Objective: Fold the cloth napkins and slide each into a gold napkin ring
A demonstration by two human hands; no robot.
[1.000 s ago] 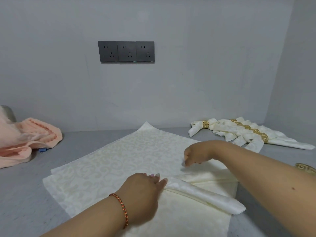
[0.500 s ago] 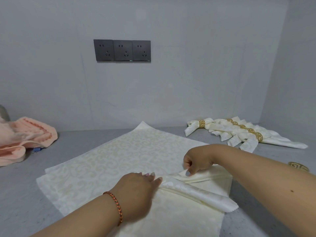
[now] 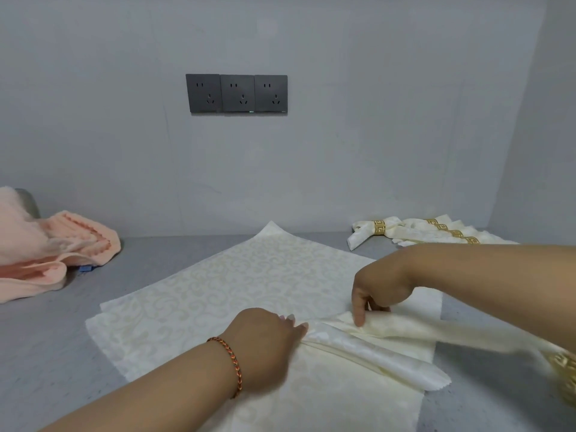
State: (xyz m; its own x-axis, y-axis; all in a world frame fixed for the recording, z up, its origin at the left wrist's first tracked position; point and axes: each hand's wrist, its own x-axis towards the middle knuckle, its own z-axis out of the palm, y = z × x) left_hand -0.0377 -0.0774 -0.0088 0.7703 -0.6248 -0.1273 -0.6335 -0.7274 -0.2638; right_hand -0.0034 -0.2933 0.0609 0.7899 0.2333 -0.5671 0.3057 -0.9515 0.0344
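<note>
A: What are the hands doing?

B: The left hand (image 3: 265,341) lies flat, fingers straight, pressing the pointed end of the half-folded napkin (image 3: 374,350) against the flat napkins (image 3: 218,285) beneath. The right hand (image 3: 378,286) has dropped from where it hovered a second ago, and its fingers now curl down and pinch the upper fold just right of the left fingertips.

A: So what has changed?

B: A second ago the right hand was clear of the cloth; half a second ago it was touching the fold; now it has hold of it. I judge the fold is being gathered over the first pleat, so folding is under way and no ring is on this napkin yet.

A: Where is the ring?

B: A loose gold napkin ring (image 3: 565,378) sits at the near right edge, blurred, beside the napkin's tail.

A: Any rings already filled?

B: Yes. At the far right lie the finished napkins (image 3: 436,233), each threaded through a gold band; how many, I cannot tell. Far left sits a pink towel (image 3: 46,251), and wall sockets (image 3: 237,93) are above.
</note>
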